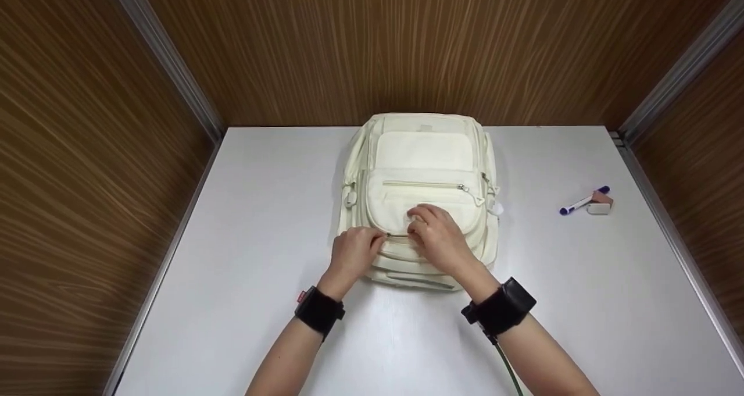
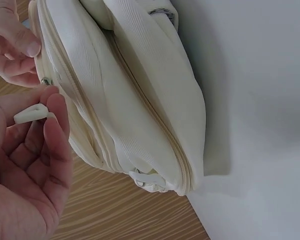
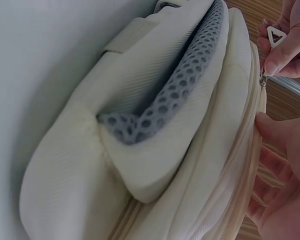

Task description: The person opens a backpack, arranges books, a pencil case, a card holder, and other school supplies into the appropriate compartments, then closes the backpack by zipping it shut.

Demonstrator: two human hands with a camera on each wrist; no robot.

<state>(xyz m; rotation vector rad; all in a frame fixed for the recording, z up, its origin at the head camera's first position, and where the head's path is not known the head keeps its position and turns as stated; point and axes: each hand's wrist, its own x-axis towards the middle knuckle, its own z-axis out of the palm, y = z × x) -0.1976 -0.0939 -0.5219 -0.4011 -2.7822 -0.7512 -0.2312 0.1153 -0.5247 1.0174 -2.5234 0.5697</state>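
A cream backpack (image 1: 425, 152) lies on the white table, its front facing up. My left hand (image 1: 353, 250) is at the lower left of its rounded front pocket (image 1: 389, 213). There, the thumb and fingers pinch a zipper pull (image 2: 32, 114) with a pale triangular tab, close to the metal slider (image 2: 46, 81). My right hand (image 1: 439, 240) is just to the right, gripping the pocket's lower edge beside the zipper, thumb against the fabric in the right wrist view. Higher up, a second zipper (image 1: 430, 184) runs across the front, its pull hanging at the right end.
On the right side of the table (image 1: 581, 279) lie a white marker with purple ends (image 1: 575, 206) and a small pink and white block (image 1: 599, 209). Wood-grain panels (image 1: 372, 47) enclose the back and sides. A green cable (image 1: 508, 366) trails from the right wristband (image 1: 501, 307).
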